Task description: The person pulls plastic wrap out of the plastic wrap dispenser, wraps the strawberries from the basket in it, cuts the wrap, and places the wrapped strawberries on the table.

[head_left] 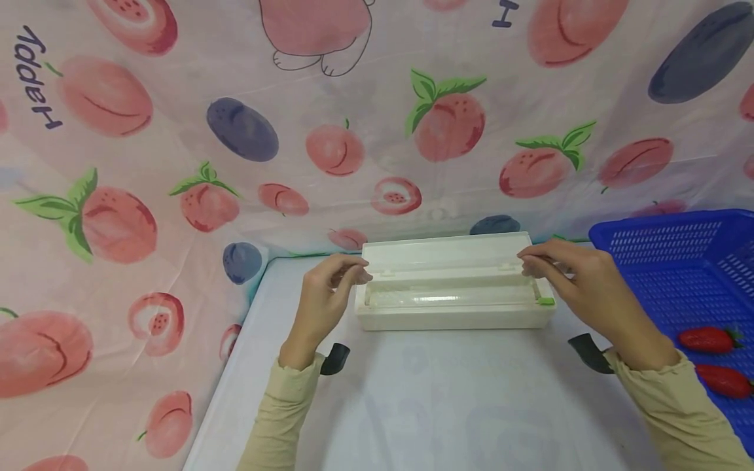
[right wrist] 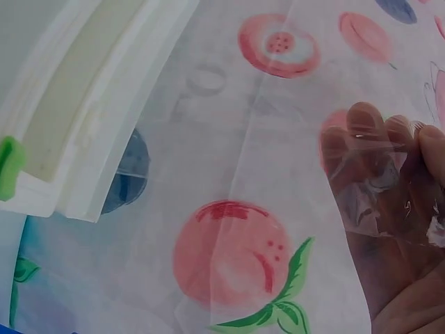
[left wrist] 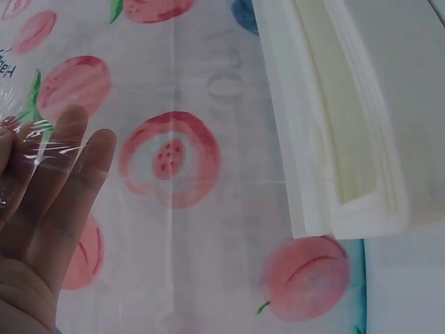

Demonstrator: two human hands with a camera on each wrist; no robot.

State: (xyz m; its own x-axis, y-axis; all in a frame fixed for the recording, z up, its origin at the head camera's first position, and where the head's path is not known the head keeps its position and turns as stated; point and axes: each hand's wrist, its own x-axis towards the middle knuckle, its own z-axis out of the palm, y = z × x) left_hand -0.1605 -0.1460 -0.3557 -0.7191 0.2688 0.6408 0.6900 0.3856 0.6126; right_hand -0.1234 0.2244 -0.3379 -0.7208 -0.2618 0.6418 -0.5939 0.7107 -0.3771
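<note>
A long white cling film dispenser (head_left: pixel 453 320) lies on the table with its lid (head_left: pixel 442 250) raised at the back. Inside it shows a roll of clear film (head_left: pixel 436 299), and a green slider (head_left: pixel 546 301) sits at its right end. My left hand (head_left: pixel 326 294) pinches clear cling film (left wrist: pixel 59 153) near the box's left end, thumb against the fingers. At the opposite end, my right hand (head_left: pixel 580 281) pinches the film too. In the right wrist view, crinkled film (right wrist: pixel 372 198) lies across the fingers. Between the hands the stretched sheet is nearly invisible.
A blue perforated basket (head_left: pixel 654 288) stands at the right, close to my right forearm, holding two red strawberry-like fruits (head_left: pixel 709 340). A fruit-printed cloth (head_left: pixel 353 98) rises behind and left of the white tabletop (head_left: pixel 448 405). Dark wrist mounts (head_left: pixel 591 353) project inward from both sleeves.
</note>
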